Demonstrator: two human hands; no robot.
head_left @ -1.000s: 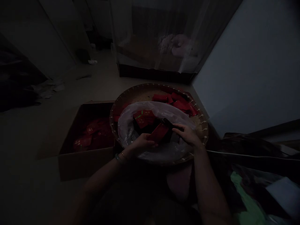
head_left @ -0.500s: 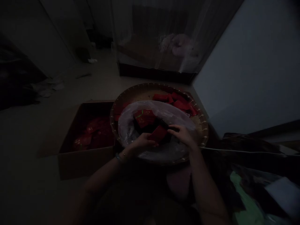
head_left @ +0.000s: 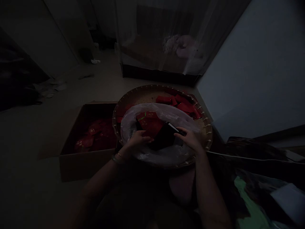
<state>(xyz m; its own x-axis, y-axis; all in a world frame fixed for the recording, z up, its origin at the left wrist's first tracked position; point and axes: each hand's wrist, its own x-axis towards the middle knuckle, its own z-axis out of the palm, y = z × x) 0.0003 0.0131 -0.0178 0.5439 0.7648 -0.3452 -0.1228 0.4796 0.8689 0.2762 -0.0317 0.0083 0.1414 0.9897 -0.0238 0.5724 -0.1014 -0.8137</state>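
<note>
In dim light, my left hand (head_left: 140, 140) is closed on a red packet (head_left: 152, 129), thumb along its lower edge. This packet lies against other red packets (head_left: 147, 116) with gold marks and a green strip, inside a clear plastic bag (head_left: 128, 119). My right hand (head_left: 188, 136) is closed around a slim dark tool (head_left: 173, 126) with a bright pale strip on it; its exact kind cannot be made out. The bag's opening is spread wide, and its inside is dark. Under the bag is a round woven tray (head_left: 133, 93).
More red packets (head_left: 186, 105) lie at the tray's far right. To the left stands an open cardboard box (head_left: 88, 165) of red packets. A white cord (head_left: 238, 155) runs rightward from the tray. Green cloth (head_left: 249, 203) lies at lower right, beside a pale wall (head_left: 252, 73).
My left hand has moved left and slightly up with the red packet, away from my right hand. My right hand has shifted slightly right, and the tool's pale strip now shows.
</note>
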